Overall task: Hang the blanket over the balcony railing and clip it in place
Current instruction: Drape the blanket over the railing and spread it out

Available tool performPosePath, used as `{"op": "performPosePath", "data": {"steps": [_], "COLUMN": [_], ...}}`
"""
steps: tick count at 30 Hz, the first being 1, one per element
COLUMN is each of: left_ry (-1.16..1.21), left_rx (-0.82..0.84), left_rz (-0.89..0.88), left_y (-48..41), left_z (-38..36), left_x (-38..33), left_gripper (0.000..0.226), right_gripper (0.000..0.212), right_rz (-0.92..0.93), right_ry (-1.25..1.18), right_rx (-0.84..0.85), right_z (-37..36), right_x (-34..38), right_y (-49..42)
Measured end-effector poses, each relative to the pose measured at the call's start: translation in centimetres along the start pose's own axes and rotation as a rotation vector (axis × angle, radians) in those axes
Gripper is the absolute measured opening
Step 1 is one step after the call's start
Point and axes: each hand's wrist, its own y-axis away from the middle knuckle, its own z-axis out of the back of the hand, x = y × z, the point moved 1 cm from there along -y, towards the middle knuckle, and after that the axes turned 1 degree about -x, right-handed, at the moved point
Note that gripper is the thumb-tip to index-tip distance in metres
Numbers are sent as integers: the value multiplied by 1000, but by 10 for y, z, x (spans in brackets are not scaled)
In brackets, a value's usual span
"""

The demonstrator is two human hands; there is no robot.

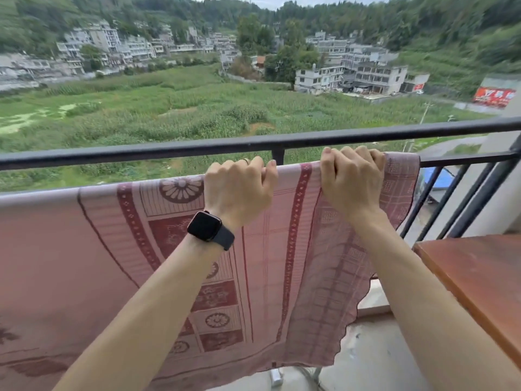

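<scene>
Your blanket (84, 249) is draped over the lower rail (465, 158) of the balcony railing (169, 150), just under the black top bar, and its patterned face hangs down on your side towards the floor. Your left hand (239, 190) and your right hand (351, 183) sit near each other on the top fold close to the blanket's right end. On each, the fingers are curled close together and hooked over the fold, so you grip the cloth against the rail beneath it. That hold makes sense as a way to pin the fold while you square up this corner, since the loose right edge is the part most likely to slide or lift. Your fingertips go over the far side, so you cannot tell how much cloth they catch. The blanket also hides the rail under it and however much hangs outside. The blanket's left end runs out of view. No clip shows anywhere, neither in your hands nor on the brown table (479, 277) at your right, which is itself cut off; judging by that, the clipping is not yet begun. A small white thing (275, 376) on the floor below the hem is too unclear to name.
</scene>
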Motion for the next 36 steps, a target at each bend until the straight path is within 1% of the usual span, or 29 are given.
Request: {"op": "performPosePath", "data": {"steps": [1,3,5,8,10,12,13,14,16,17,18,19,20,22,24,28,29,31,36], "left_ry": [1,2,4,-13,-16,-11,-4,11,59,87,114,135,151,181,215,286,304,325,359], "left_rx": [-21,-57,-57,-78,-73,-22,18,64,160,193,218,237,256,299,331,343,346,370,380], "left_rz": [-20,-25,-32,2,39,121,159,177,149,116,85,55,26,-20,-29,0,6,14,44], "left_y": [-6,-12,-11,-6,-4,-6,-9,-15,-26,-32,-39,-46,-52,-64,-75,-83,-85,-88,-96], "left_z": [-6,-15,-16,-13,-14,-12,-8,-5,-3,-4,-6,-8,-11,-19,-26,-32,-31,-29,-30], "left_x": [-15,-24,-20,-16,-22,-30,-36,-45,-72,-89,-108,-127,-147,-180,-203,-216,-218,-224,-242], "left_gripper": [46,49,51,49,47,46,47,49,51,50,49,47,46,46,46,36,33,27,20], "right_gripper": [50,55,56,57,47,33,30,32,40,41,41,37,34,28,21,5,6,12,41], "right_rz": [50,85,95,115,46,-98,-198,-308,-503,-571,-613,-607,-569,-511,-507,-369,-361,-378,-426], "right_ry": [32,81,34,-105,-242,-461,-582,-701,-966,-1116,-1247,-1349,-1400,-1396,-1359,-1192,-1165,-1184,-1352], "right_rx": [13,15,3,30,18,-15,0,56,282,397,487,554,598,623,576,493,494,542,675], "right_z": [2,7,10,6,5,7,8,10,12,12,9,7,7,10,14,22,20,16,8], "right_x": [-11,-45,-73,-77,-75,-87,-97,-108,-130,-139,-150,-159,-166,-175,-185,-202,-203,-204,-212], "right_y": [-3,-11,-13,-9,-5,0,2,5,12,13,14,13,13,9,0,-19,-19,-14,-10]}}
